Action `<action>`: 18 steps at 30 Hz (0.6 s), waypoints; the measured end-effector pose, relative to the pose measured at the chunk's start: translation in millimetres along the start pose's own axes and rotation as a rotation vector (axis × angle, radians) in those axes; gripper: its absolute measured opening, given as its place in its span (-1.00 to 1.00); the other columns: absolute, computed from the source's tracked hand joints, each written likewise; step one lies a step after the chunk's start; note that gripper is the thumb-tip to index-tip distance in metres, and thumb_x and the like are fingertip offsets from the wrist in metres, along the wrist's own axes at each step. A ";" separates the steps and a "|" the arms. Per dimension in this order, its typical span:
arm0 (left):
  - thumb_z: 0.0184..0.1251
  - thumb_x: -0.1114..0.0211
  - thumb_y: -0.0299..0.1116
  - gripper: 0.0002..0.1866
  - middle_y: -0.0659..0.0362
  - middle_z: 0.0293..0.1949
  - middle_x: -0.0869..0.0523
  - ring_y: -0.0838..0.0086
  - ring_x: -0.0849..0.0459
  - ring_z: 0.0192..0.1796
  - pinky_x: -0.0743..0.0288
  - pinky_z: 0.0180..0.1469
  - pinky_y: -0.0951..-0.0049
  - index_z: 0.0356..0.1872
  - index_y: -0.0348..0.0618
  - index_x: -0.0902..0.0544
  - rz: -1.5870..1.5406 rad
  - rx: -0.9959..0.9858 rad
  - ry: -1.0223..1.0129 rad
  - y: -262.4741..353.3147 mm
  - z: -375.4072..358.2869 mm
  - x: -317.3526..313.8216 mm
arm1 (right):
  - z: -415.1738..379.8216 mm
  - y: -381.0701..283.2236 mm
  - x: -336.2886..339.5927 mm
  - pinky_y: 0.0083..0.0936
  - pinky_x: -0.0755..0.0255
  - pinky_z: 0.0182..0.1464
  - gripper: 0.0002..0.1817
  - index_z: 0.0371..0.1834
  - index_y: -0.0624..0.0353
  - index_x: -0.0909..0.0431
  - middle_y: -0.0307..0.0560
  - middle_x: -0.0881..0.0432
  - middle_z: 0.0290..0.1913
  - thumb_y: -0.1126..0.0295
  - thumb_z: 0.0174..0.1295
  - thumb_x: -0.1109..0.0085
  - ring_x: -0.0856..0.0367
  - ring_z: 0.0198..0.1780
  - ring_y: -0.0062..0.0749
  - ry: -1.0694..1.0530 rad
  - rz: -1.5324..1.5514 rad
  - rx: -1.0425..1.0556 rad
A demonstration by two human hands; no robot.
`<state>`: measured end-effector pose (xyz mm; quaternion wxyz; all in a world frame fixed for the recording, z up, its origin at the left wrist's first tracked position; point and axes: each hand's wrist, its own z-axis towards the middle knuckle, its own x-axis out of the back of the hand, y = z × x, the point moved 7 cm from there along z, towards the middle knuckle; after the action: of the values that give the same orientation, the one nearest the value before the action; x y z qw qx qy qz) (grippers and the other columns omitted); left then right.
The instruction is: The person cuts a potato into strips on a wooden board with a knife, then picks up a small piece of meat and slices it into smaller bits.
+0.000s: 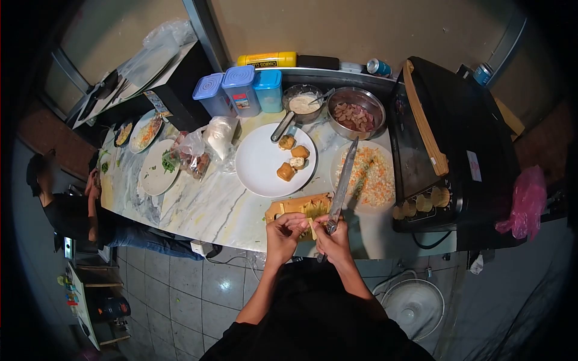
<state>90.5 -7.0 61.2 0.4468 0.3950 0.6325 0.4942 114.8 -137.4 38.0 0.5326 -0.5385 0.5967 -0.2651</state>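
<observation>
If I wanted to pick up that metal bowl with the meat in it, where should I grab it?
Grab the metal bowl by its rim, probably on the near side facing the white plate. The rim flares outward, so fingers can hook under it. The back is crowded by the counter ledge, the black griddle sits tight on one side, and the sauce bowl on the other.

A marble counter (211, 207) carries a white plate (262, 165), a plate of rice (368, 177), a cutting board (295, 207), tubs (241, 90), two bowls (355, 111) and bags (208, 144).
</observation>
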 end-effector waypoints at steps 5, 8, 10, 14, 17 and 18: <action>0.20 -0.29 -0.59 -0.81 0.14 -0.31 -0.69 0.57 -0.64 -0.24 -0.54 -0.12 0.58 -0.16 -0.38 -0.59 0.005 -0.039 -0.010 -3.5 -1.4 -0.6 | -1.7 -1.8 1.9 -0.67 -0.02 -0.82 -0.93 -0.34 0.32 -0.44 -0.33 -0.32 -0.75 0.54 0.26 -0.09 -0.18 -0.84 -0.76 0.006 -0.025 0.021; 0.20 -0.29 -0.60 -0.82 0.15 -0.31 -0.69 0.58 -0.64 -0.25 -0.54 -0.13 0.58 -0.16 -0.38 -0.60 -0.022 0.010 -0.035 -5.7 -0.7 -1.3 | -3.5 -5.4 2.7 -0.67 -0.01 -0.82 -0.92 -0.34 0.33 -0.44 -0.32 -0.32 -0.75 0.54 0.25 -0.11 -0.18 -0.84 -0.76 0.003 -0.001 -0.020; 0.20 -0.29 -0.60 -0.82 0.15 -0.31 -0.69 0.58 -0.64 -0.25 -0.53 -0.14 0.58 -0.17 -0.38 -0.60 -0.003 0.014 -0.057 -6.9 -0.8 -0.9 | -2.3 -5.3 5.6 -0.67 -0.01 -0.82 -0.92 -0.34 0.34 -0.44 -0.32 -0.33 -0.75 0.55 0.25 -0.11 -0.18 -0.83 -0.77 0.002 -0.002 -0.020; 0.20 -0.29 -0.59 -0.83 0.16 -0.32 -0.69 0.59 -0.63 -0.26 -0.53 -0.15 0.59 -0.18 -0.37 -0.61 0.036 0.012 -0.090 -10.4 -1.8 -2.1 | -2.4 -9.4 5.6 -0.67 -0.01 -0.81 -0.92 -0.33 0.35 -0.44 -0.30 -0.36 -0.72 0.56 0.23 -0.13 -0.19 -0.82 -0.77 0.001 -0.030 -0.003; 0.21 -0.28 -0.58 -0.83 0.17 -0.32 -0.69 0.59 -0.63 -0.26 -0.53 -0.15 0.59 -0.18 -0.36 -0.61 0.057 0.011 -0.102 -11.8 -1.6 -2.8 | -0.6 -5.7 6.8 -0.67 -0.02 -0.80 -0.93 -0.33 0.35 -0.44 -0.30 -0.37 -0.70 0.57 0.24 -0.12 -0.19 -0.82 -0.77 -0.027 -0.045 -0.005; 0.21 -0.28 -0.58 -0.83 0.17 -0.32 -0.69 0.59 -0.63 -0.26 -0.53 -0.15 0.59 -0.18 -0.36 -0.61 0.058 0.011 -0.100 -10.6 -1.9 -2.9 | -0.6 -5.5 6.5 -0.67 -0.02 -0.80 -0.93 -0.33 0.35 -0.44 -0.30 -0.37 -0.70 0.57 0.24 -0.12 -0.19 -0.82 -0.77 -0.029 -0.045 -0.006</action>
<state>88.9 -12.4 51.6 0.4614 0.4397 0.6003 0.4831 117.1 -145.1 40.8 0.5336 -0.5570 0.5776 -0.2673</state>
